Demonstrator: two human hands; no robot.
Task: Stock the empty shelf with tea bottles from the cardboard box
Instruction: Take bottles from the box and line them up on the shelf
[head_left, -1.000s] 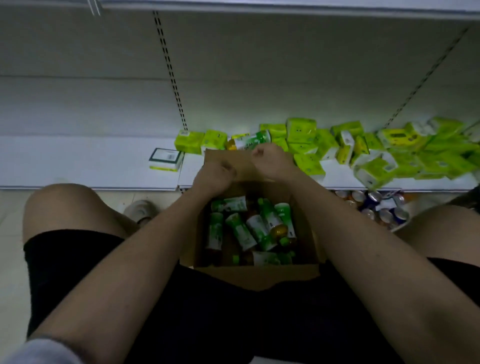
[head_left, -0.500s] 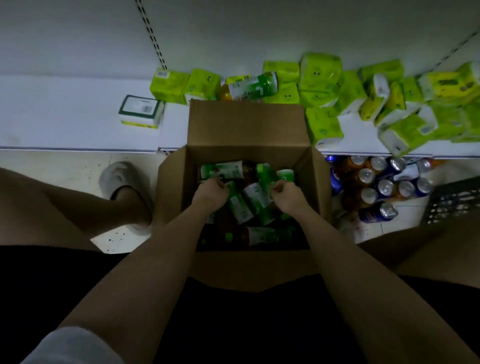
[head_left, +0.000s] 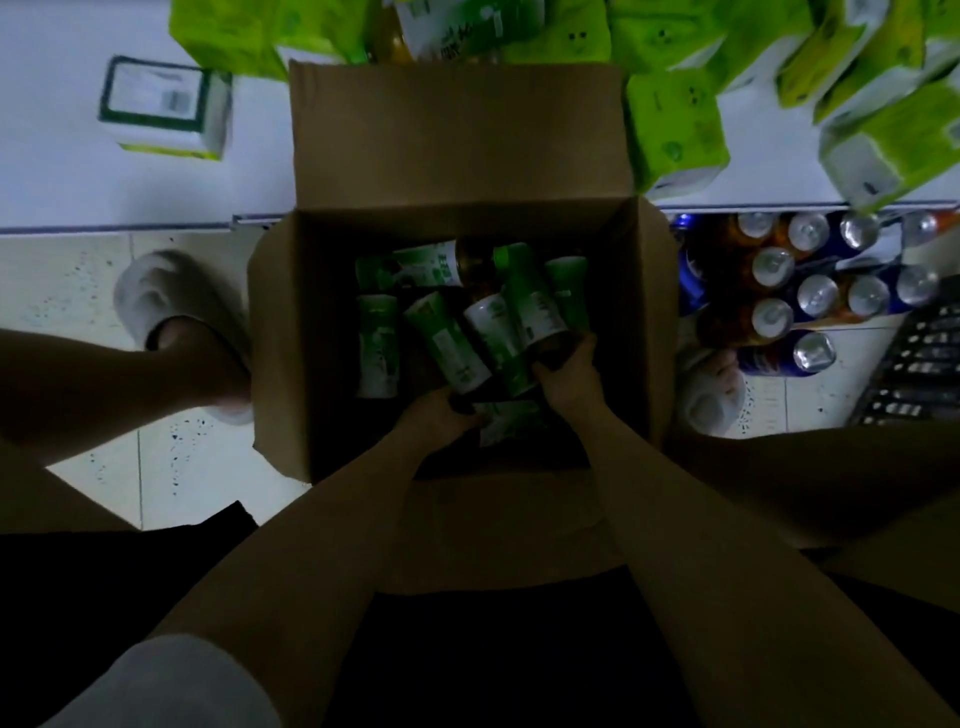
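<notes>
An open cardboard box (head_left: 457, 140) stands on the floor between my knees, its far flap upright against the white shelf (head_left: 57, 187). Several green-labelled tea bottles (head_left: 379, 348) lie jumbled inside it. Both hands reach into the near part of the box. My left hand (head_left: 441, 415) closes on the lower end of one lying tea bottle (head_left: 449, 345). My right hand (head_left: 569, 374) grips the dark base of another tea bottle (head_left: 535, 306). One more tea bottle (head_left: 457, 26) lies on the shelf behind the flap.
Green and yellow packets (head_left: 670, 119) crowd the shelf's right part; a white-and-green packet (head_left: 163, 106) lies on its left. Drink cans (head_left: 810, 291) stand on the floor right of the box, beside a dark crate (head_left: 919, 369). My slippered foot (head_left: 171, 312) rests left of the box.
The view tipped down and closer to the box. Both hands went from the box's far flap down inside and toward its near side, and now each grips a bottle.
</notes>
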